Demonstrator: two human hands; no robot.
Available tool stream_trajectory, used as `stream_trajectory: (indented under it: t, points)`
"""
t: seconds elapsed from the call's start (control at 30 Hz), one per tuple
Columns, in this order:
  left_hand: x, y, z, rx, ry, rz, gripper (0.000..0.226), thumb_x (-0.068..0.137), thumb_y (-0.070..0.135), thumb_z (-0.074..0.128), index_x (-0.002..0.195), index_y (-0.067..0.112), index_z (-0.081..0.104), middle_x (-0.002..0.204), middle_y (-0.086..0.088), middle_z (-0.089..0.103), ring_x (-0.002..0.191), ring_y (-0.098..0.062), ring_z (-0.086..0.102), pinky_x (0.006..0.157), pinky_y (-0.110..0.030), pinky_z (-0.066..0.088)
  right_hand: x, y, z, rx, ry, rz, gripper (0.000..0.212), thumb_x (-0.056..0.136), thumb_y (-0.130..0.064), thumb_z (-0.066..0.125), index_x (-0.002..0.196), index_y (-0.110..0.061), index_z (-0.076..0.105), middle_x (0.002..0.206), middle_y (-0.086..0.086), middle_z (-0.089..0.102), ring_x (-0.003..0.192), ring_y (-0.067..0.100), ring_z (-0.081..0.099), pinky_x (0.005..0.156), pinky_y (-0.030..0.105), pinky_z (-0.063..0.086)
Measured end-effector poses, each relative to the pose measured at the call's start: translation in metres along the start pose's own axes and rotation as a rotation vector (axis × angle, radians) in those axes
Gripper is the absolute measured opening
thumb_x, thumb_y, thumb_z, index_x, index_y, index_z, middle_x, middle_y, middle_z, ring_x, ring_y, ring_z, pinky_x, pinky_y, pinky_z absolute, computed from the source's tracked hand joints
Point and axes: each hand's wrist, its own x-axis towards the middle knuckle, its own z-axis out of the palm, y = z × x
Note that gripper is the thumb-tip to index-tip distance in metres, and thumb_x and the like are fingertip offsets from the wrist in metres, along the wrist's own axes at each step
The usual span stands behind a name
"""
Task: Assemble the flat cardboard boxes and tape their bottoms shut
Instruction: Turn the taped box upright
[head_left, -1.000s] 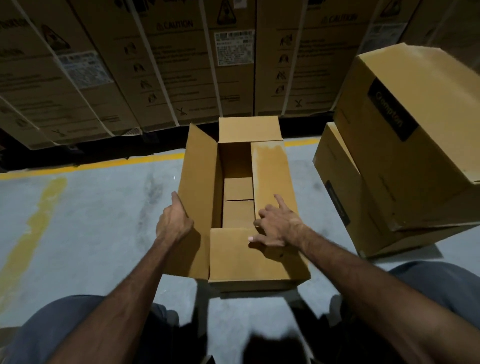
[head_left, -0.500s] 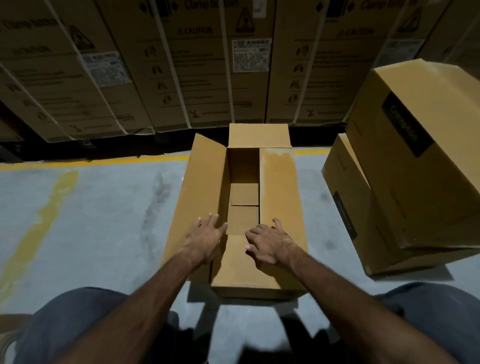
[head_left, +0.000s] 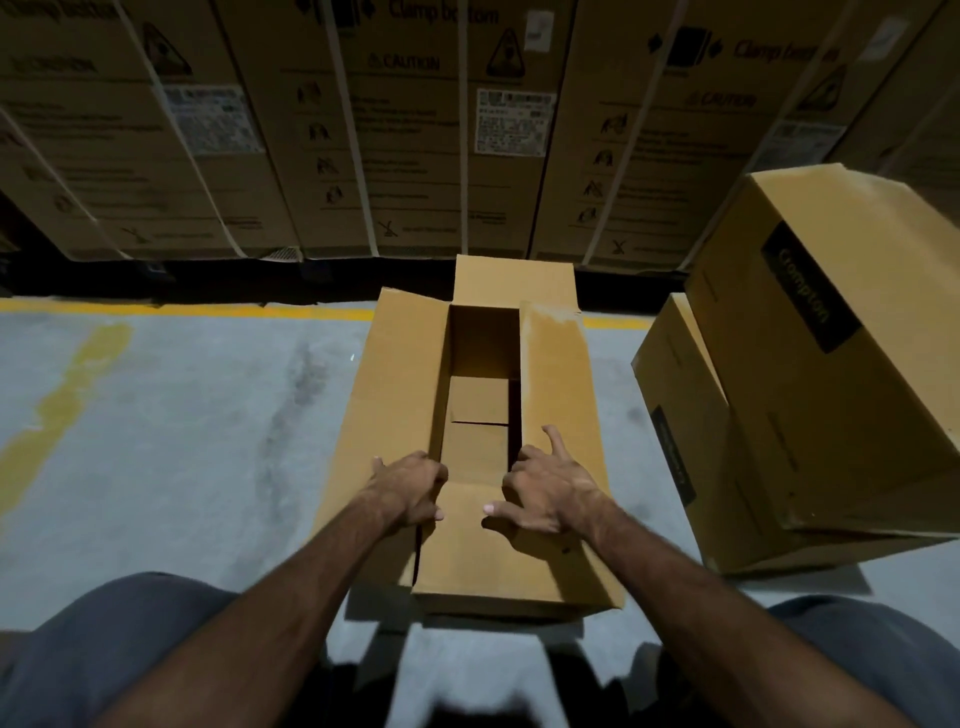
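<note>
The open cardboard box (head_left: 483, 441) stands on the grey floor (head_left: 182, 441), between the knees. Since a second ago, the left hand (head_left: 408, 488) has left the left long flap and now both hands curl over the near flap (head_left: 483, 545), the right hand (head_left: 550, 491) beside it, folding it inward. The bottom is not yet taped.

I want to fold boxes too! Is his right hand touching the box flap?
Touching. The head view shows the right hand lying on the long right flap, fingers curled over its inner edge.
</note>
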Motion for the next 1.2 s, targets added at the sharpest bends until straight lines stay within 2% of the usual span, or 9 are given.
stream_trajectory:
  t: [0.23, 0.3, 0.43, 0.67, 0.8, 0.93, 1.0, 1.1, 1.2]
  points:
    - [-0.018, 0.013, -0.002, -0.154, 0.023, 0.002, 0.046, 0.089, 0.03, 0.079, 0.13, 0.024, 0.059, 0.131, 0.002, 0.064, 0.129, -0.022, 0.056, 0.123, -0.065, 0.02, -0.034, 0.006, -0.005, -0.008, -0.043, 0.022, 0.089, 0.095, -0.085, 0.011, 0.132, -0.024, 0.065, 0.129, 0.0, 0.062, 0.133, 0.026, 0.043, 0.121, 0.069, 0.004]
    - [-0.023, 0.016, -0.005, -0.211, 0.012, -0.017, 0.047, 0.088, 0.025, 0.08, 0.131, 0.024, 0.059, 0.129, 0.001, 0.065, 0.124, -0.021, 0.059, 0.12, -0.06, 0.031, -0.037, 0.004, -0.01, 0.02, -0.07, 0.034, 0.095, 0.093, -0.087, 0.008, 0.135, -0.024, 0.065, 0.132, 0.0, 0.059, 0.133, 0.026, 0.043, 0.12, 0.068, 0.008]
    - [-0.032, 0.018, -0.015, -0.238, -0.095, -0.006, 0.043, 0.087, 0.013, 0.081, 0.126, 0.015, 0.063, 0.122, -0.005, 0.067, 0.11, -0.022, 0.064, 0.094, -0.038, 0.056, -0.039, 0.0, -0.018, 0.09, -0.141, 0.053, 0.107, 0.089, -0.09, 0.004, 0.133, -0.019, 0.071, 0.142, 0.002, 0.051, 0.132, 0.025, 0.04, 0.117, 0.062, 0.017]
    - [-0.045, 0.022, -0.023, -0.231, -0.26, -0.005, 0.015, 0.093, 0.014, 0.074, 0.093, 0.021, 0.061, 0.093, -0.003, 0.068, 0.079, -0.014, 0.063, 0.064, -0.03, 0.052, -0.045, -0.003, -0.015, 0.133, -0.147, 0.04, 0.117, 0.08, -0.094, -0.002, 0.126, -0.019, 0.074, 0.134, 0.005, 0.05, 0.117, 0.023, 0.044, 0.104, 0.048, 0.037]
    - [-0.051, 0.027, -0.029, -0.218, -0.299, -0.03, 0.014, 0.095, 0.012, 0.069, 0.09, 0.021, 0.06, 0.093, -0.001, 0.07, 0.082, -0.014, 0.066, 0.068, -0.03, 0.055, -0.057, 0.002, -0.018, 0.28, -0.08, 0.054, 0.121, 0.075, -0.098, -0.003, 0.124, -0.018, 0.074, 0.127, 0.0, 0.049, 0.112, 0.016, 0.04, 0.101, 0.043, 0.041]
    - [-0.064, 0.038, -0.028, -0.199, -0.328, 0.008, 0.033, 0.095, 0.003, 0.066, 0.127, -0.001, 0.061, 0.092, -0.013, 0.067, 0.074, -0.014, 0.064, 0.065, -0.03, 0.053, -0.072, 0.01, -0.016, 0.412, 0.035, 0.145, 0.114, 0.077, -0.099, 0.0, 0.109, -0.019, 0.076, 0.12, -0.005, 0.048, 0.109, 0.013, 0.043, 0.102, 0.041, 0.042]
    - [-0.069, 0.04, -0.025, -0.151, -0.35, 0.027, 0.024, 0.095, 0.001, 0.065, 0.119, 0.0, 0.064, 0.1, -0.016, 0.068, 0.07, -0.013, 0.062, 0.064, -0.03, 0.053, -0.078, 0.012, -0.015, 0.376, 0.055, 0.184, 0.104, 0.076, -0.1, 0.004, 0.1, -0.023, 0.071, 0.12, -0.007, 0.045, 0.107, 0.012, 0.043, 0.1, 0.04, 0.045]
    - [-0.076, 0.043, -0.025, -0.163, -0.361, 0.003, 0.021, 0.096, 0.002, 0.064, 0.116, 0.006, 0.064, 0.098, -0.006, 0.068, 0.087, -0.018, 0.069, 0.076, -0.033, 0.06, -0.089, 0.015, -0.017, 0.301, 0.047, 0.221, 0.083, 0.089, -0.088, 0.03, 0.113, -0.02, 0.071, 0.122, -0.009, 0.041, 0.109, 0.011, 0.041, 0.099, 0.037, 0.047]
    - [-0.082, 0.051, -0.035, -0.147, -0.39, 0.042, 0.029, 0.097, 0.007, 0.068, 0.125, 0.005, 0.065, 0.102, -0.007, 0.067, 0.095, -0.019, 0.068, 0.057, -0.023, 0.049, -0.107, 0.021, -0.017, 0.294, 0.06, 0.257, 0.06, 0.096, -0.071, 0.052, 0.121, -0.02, 0.07, 0.134, -0.005, 0.045, 0.112, 0.011, 0.043, 0.102, 0.037, 0.048]
